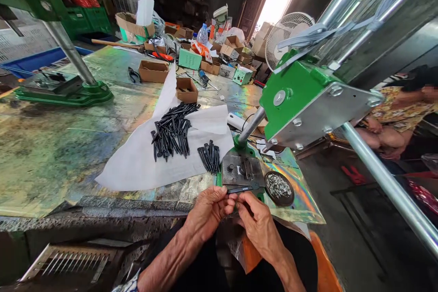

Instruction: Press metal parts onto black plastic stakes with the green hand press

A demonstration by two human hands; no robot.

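Observation:
My left hand (208, 210) is closed, its thumb and fingers pinching the left end of a slim black pointed piece (243, 189), which lies level in front of the press. My right hand (258, 219) is closed too, its fingertips pressed together just under the piece and close to the left fingers; whatever they pinch is too small to make out. Behind the hands is the metal base plate (236, 174) of a green hand press (290, 96). A round dark dish (289, 200) of small silvery metal parts sits to its right. Similar black pieces form a small bundle (209, 157) left of the plate.
A larger heap of black pieces (173, 132) lies on a white sheet (130, 169). Another green press (92, 89) stands at the left. Small cardboard boxes (153, 71), pliers (134, 75) and a fan (273, 39) are farther back. A person (393, 109) sits at the right.

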